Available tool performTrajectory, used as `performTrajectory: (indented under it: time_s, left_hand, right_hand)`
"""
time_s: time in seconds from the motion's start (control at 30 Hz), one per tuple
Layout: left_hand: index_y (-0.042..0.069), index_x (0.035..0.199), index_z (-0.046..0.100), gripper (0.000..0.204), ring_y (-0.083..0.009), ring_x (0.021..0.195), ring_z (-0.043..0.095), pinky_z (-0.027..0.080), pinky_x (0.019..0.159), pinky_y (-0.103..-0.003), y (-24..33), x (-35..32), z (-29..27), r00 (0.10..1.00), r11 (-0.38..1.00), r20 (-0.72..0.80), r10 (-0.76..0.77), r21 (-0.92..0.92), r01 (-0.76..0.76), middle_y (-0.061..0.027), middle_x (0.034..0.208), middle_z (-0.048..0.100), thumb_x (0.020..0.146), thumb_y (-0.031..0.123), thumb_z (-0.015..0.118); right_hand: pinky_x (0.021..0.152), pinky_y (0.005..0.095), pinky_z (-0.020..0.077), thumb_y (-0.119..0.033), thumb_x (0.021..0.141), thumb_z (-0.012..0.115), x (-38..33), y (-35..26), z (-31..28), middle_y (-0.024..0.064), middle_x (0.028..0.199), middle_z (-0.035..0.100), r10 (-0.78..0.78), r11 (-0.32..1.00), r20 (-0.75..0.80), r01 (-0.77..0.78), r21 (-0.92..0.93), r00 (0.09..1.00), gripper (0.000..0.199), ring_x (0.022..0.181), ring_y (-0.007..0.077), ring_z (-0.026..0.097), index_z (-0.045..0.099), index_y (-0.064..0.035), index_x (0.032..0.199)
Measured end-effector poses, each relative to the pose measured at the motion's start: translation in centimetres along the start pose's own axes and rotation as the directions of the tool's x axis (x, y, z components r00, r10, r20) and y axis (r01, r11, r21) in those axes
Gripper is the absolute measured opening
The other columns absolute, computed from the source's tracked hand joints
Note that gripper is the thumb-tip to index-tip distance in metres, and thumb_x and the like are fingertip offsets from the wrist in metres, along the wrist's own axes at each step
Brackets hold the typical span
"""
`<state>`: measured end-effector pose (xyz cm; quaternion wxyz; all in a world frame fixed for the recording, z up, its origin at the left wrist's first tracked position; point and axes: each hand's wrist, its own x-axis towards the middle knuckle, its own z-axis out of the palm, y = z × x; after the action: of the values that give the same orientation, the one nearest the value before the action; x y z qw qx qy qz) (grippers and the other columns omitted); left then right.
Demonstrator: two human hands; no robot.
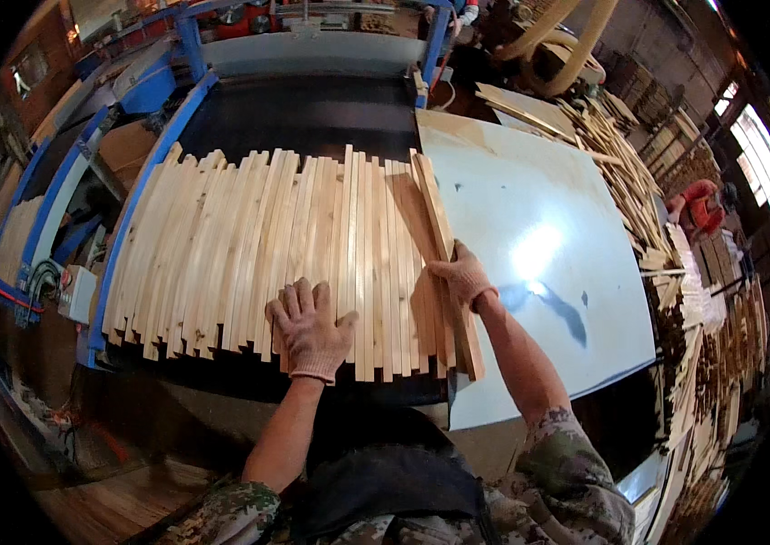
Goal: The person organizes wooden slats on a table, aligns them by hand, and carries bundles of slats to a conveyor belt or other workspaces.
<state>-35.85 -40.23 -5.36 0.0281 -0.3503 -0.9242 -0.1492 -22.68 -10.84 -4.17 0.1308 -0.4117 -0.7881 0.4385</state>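
Note:
Many narrow wooden strips (212, 245) lie side by side on a black conveyor belt (312, 109), their ends uneven. My left hand (310, 331), in a pale knitted glove, rests flat on the near part of the strips with its fingers spread. At the right edge of the row, my right hand (463, 275), gloved the same way, grips a wooden strip (434, 204) that stands tilted and raised above the others. Its thumb lies over the strip; the other fingers are partly hidden behind it.
A shiny pale sheet-topped table (530, 200) adjoins the belt on the right. Blue frame rails (147, 186) border the belt's left side. Heaps of loose wooden strips (616, 163) lie beyond the table. Another person (467, 13) is partly visible at the far end.

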Motion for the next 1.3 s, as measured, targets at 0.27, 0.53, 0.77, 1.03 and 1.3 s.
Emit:
performTrajectory:
  time_s: [0.27,0.53,0.77,1.03,1.3]
  left_hand:
    - [0.003,0.145,0.060,0.075,-0.0396,0.143,0.038,0.019,0.125,-0.058,2.5,-1.0,1.8,0.997,0.999,-0.054,0.047,-0.003,-0.047,-0.0215,0.148,0.050,0.090,0.053,0.070]
    - [0.002,0.149,0.057,0.075,-0.0429,0.151,0.033,0.014,0.129,-0.060,10.6,-1.3,3.8,0.999,1.000,-0.049,-0.006,-0.020,0.005,-0.0222,0.160,0.044,0.090,0.047,0.072]
    - [0.007,0.157,0.050,0.072,-0.0424,0.155,0.033,0.017,0.131,-0.055,14.5,0.3,6.0,0.997,0.986,0.021,-0.078,-0.150,0.080,-0.0217,0.166,0.041,0.096,0.038,0.073]
    - [0.001,0.164,0.034,0.076,-0.0382,0.159,0.028,0.018,0.132,-0.051,-3.3,-3.9,-0.7,0.888,0.900,-0.175,-0.425,-0.190,0.393,-0.0217,0.170,0.035,0.102,0.029,0.068]
    - [0.005,0.170,0.021,0.099,-0.0348,0.164,0.018,0.012,0.133,-0.047,-29.8,-6.5,-14.9,0.660,0.676,-0.169,-0.732,-0.067,0.734,-0.0170,0.176,0.024,0.096,0.052,0.069]
  right_hand:
    - [0.075,0.0371,0.0571,-0.016,0.079,0.073,1.2,5.8,-3.0,0.0119,0.092,0.074,0.122,0.990,-0.088,-0.115,0.083,0.989,0.047,0.082,0.0218,0.070,0.069,0.0071,0.120]
    - [0.095,0.0492,0.0576,-0.025,0.085,0.075,-1.8,9.5,-19.8,0.0241,0.108,0.076,0.224,0.806,-0.269,-0.333,-0.488,0.937,0.039,0.109,0.0415,0.074,0.064,-0.0048,0.117]
    - [0.095,0.0512,0.0553,-0.027,0.084,0.071,-0.3,15.0,-27.9,0.0255,0.111,0.075,0.247,0.868,-0.232,-0.321,-0.378,0.941,0.039,0.108,0.0440,0.072,0.066,-0.0045,0.116]
    - [0.068,0.0377,0.0564,-0.021,0.089,0.069,-6.2,6.7,-26.9,0.0110,0.092,0.071,0.030,0.993,-0.244,-0.002,0.115,0.969,0.052,0.076,0.0228,0.069,0.062,0.0004,0.136]
    - [0.054,0.0337,0.0485,-0.023,0.093,0.060,-20.9,-5.3,-10.8,0.0048,0.079,0.059,0.157,0.873,0.014,-0.145,0.466,0.987,0.020,0.060,0.0154,0.057,0.057,-0.0070,0.105]
